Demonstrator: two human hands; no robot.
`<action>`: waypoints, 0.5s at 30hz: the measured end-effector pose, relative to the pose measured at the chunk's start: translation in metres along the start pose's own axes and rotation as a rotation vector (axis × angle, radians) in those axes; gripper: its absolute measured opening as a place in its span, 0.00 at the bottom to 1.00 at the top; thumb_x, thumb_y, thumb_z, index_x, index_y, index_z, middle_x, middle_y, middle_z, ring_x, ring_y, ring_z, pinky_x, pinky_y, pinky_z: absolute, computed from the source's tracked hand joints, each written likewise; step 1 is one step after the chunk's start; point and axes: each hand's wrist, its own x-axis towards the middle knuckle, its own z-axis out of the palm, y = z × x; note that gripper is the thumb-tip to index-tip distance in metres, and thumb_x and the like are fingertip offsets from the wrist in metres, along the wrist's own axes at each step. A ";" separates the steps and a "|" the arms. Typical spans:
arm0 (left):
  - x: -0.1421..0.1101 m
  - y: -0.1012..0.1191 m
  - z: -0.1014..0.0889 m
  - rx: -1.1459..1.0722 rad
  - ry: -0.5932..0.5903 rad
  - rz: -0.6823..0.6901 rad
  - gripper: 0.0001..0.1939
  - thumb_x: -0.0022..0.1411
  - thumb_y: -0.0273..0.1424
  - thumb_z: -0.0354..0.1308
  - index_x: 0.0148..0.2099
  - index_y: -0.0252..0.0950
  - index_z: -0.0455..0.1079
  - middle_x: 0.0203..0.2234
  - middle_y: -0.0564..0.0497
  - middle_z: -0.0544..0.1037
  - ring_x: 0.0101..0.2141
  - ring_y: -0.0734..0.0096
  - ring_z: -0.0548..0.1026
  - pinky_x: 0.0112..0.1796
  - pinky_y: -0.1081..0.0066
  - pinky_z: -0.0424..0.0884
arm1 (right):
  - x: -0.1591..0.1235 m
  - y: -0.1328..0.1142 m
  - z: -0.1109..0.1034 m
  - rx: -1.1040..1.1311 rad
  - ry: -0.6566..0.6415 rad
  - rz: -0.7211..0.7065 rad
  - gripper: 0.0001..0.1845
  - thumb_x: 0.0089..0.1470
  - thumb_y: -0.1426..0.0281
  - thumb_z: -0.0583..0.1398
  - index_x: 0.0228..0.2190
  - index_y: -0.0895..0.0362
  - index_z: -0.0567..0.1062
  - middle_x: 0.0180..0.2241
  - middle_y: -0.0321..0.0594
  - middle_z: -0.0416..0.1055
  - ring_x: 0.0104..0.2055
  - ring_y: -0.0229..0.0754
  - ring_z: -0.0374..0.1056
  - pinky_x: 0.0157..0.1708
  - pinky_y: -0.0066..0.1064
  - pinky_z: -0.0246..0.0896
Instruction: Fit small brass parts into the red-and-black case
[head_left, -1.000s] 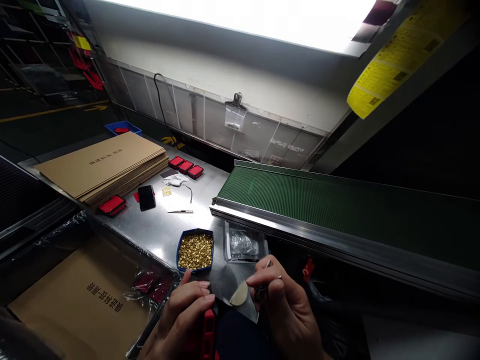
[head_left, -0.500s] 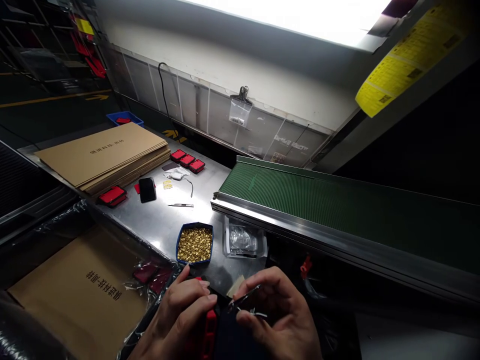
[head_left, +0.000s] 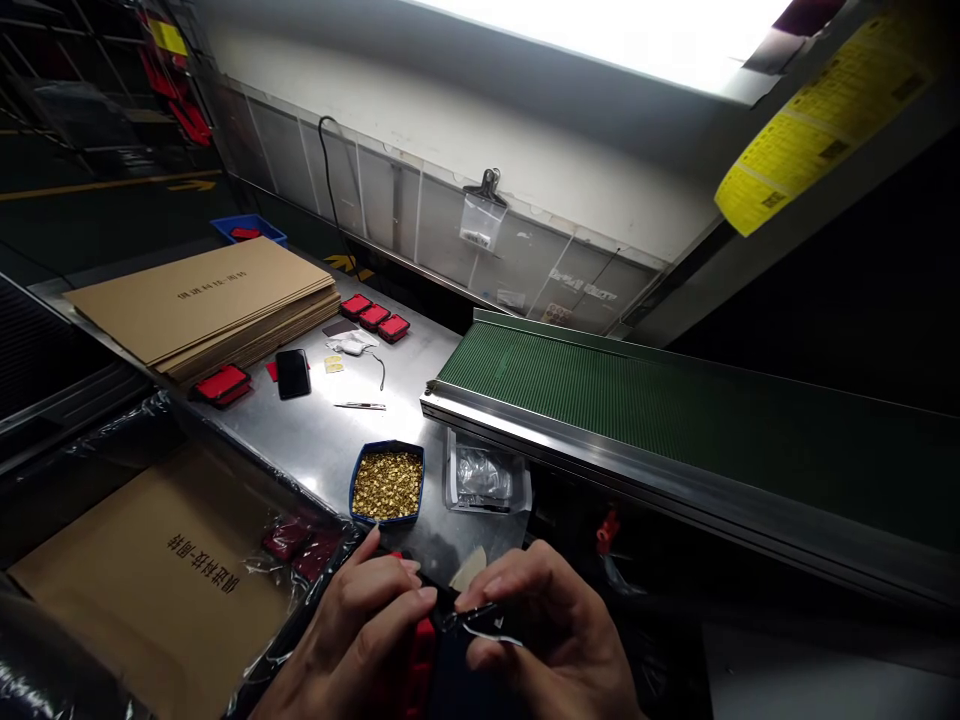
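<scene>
At the bottom centre, my left hand (head_left: pixel 364 625) is closed over a red and black part (head_left: pixel 421 660), much of which is hidden under the fingers. Beside it, my right hand (head_left: pixel 562 635) pinches a thin, shiny dark piece with a pale edge (head_left: pixel 491 634) between thumb and fingers; I cannot make out its kind. The tip of this piece is close to my left fingertips. Just beyond the hands stands a blue tray (head_left: pixel 352 490) of small gold-coloured metal pieces (head_left: pixel 388 484). A pale flat piece (head_left: pixel 469 570) shows behind my right fingers.
A clear plastic tray (head_left: pixel 526 490) with bags sits by the green conveyor belt (head_left: pixel 570 385). Stacked cardboard (head_left: pixel 210 300), red parts (head_left: pixel 374 317), a phone (head_left: pixel 293 373) and a pen-like tool (head_left: pixel 360 406) lie on the metal table (head_left: pixel 300 440). A plastic-lined box (head_left: pixel 259 480) stands at left.
The thin piece in my right hand has tilted flatter, and my right fingers have shifted slightly left towards the left hand. My left hand has hardly moved.
</scene>
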 end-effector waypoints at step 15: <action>-0.003 0.000 -0.003 0.015 -0.022 -0.031 0.25 0.75 0.44 0.32 0.64 0.41 0.57 0.55 0.48 0.60 0.63 0.62 0.57 0.69 0.69 0.41 | 0.001 -0.005 0.002 -0.044 0.087 0.041 0.12 0.51 0.65 0.71 0.36 0.52 0.77 0.33 0.39 0.76 0.34 0.39 0.73 0.35 0.29 0.69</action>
